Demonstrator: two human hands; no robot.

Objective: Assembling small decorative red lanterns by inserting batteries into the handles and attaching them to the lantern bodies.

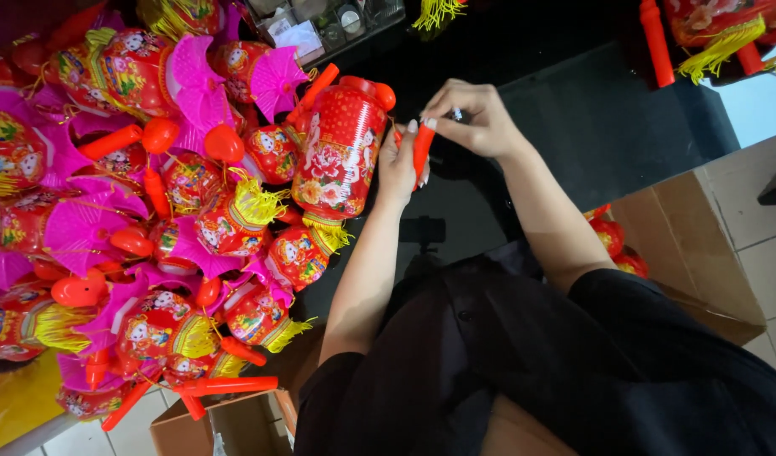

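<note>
Above the dark worktop (574,127), your left hand (398,165) is clenched around an orange-red handle (423,152); your right hand (472,118) pinches its top. The red lantern (339,152) hangs just left, touching your left hand.

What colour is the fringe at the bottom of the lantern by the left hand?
Yellow fringe under the red lantern, head view.

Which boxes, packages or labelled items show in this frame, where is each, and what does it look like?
Cardboard box: right of the person, brown, open, red lanterns inside.
Second cardboard box: bottom edge, left of the person, brown, open.
Clear plastic packets: top centre, behind the lantern pile, small, with pale inserts.
No screens or signs.
</note>
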